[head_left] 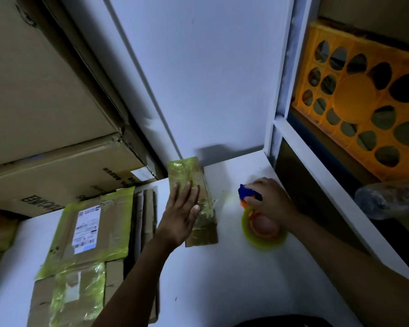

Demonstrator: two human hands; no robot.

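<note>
A narrow cardboard parcel (pixel 200 228) wrapped in yellow-green tape lies on the white table (pixel 222 279), its long side pointing away from me. My left hand (pixel 181 212) presses flat on its top with straight fingers. To the right, my right hand (pixel 268 199) grips the blue and orange handle of a tape dispenser (pixel 248 193), which carries a roll of yellow-green tape (pixel 263 234) resting on the table. A thin strand of tape seems to run from the parcel's right side toward the dispenser.
Taped cardboard boxes with a shipping label (pixel 85 228) are stacked at the left, flattened cardboard (pixel 147 213) beside them. Large cartons (pixel 45 90) rise behind. At right stands a white shelf (pixel 316 161) with an orange crate (pixel 364 102) and a clear plastic bottle (pixel 387 199).
</note>
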